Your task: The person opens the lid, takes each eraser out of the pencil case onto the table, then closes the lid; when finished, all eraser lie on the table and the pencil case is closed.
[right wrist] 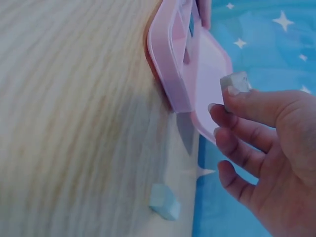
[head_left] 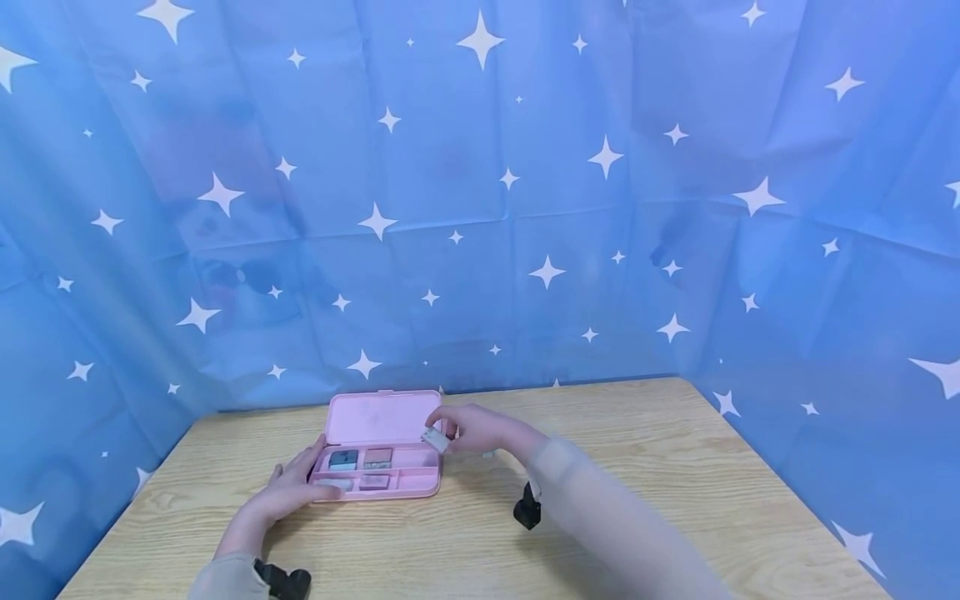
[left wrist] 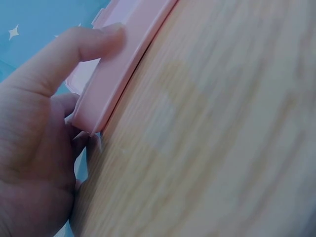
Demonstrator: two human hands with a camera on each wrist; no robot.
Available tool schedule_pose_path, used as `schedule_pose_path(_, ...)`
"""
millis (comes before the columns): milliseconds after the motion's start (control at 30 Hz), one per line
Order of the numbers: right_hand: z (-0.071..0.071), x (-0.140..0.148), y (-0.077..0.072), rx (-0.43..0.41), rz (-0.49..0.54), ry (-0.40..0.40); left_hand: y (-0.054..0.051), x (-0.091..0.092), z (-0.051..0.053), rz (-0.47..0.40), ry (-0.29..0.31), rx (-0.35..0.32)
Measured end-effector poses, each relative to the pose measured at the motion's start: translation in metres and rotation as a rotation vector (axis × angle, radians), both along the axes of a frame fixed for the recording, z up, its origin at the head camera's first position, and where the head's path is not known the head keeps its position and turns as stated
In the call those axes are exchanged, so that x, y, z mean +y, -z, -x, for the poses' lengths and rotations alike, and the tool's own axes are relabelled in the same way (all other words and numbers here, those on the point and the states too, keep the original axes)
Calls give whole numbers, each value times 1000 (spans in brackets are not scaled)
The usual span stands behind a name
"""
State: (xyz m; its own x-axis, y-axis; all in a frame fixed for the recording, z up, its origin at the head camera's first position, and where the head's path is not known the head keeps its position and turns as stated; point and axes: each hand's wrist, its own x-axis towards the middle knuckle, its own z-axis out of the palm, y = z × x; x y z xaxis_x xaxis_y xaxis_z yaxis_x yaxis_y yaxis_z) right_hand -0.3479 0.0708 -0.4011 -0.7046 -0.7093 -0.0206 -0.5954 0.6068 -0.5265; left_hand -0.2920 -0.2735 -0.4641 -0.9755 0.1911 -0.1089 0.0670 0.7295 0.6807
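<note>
Right hand (head_left: 476,427) has a small pale grey-white rectangular block (head_left: 435,439) pinched between thumb and index finger, other fingers loosely bent. Block sits over the right side of the open pink plastic hinged case (head_left: 417,482), lower left-centre of the frame, near the bottom right of its swung-back pink lid (head_left: 382,418). Left hand (head_left: 288,492) is curled round the case's left end, thumb on the front wall.

Risks, my read:
- Pinch is at the fingertips only, so the block could twist or drop. Contact is small; material unknown.
- Right knuckles are close to the lid; a low sideways move could bump it and shift the case.
- Left thumb pushing down hard could tip the near edge and slide the blocks inside, e.g. the dark teal block (head_left: 343,459) upper left in the case.
- Pale blue-green block (right wrist: 164,201), lower middle of the right wrist view, lies loose on the wood-grain table (head_left: 675,467); a dropped wrist could knock it (in the head view the hand nearly hides it).

Text: nothing legible. Held block has faint dark marks, too small to read. No brand visible on the case.
</note>
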Motion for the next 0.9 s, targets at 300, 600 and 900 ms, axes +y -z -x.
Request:
schedule_pose_path(300, -16, 29, 11, -35, 171, 75, 0, 0, 1, 3, 17, -6)
schedule_pose_path(600, -26, 54, 28, -26, 351, 226, 0, -3, 0, 12, 25, -6)
schedule_pose_path(900, -30, 74, 33, -65, 448, 331, -1, -2, 1, 3, 33, -2)
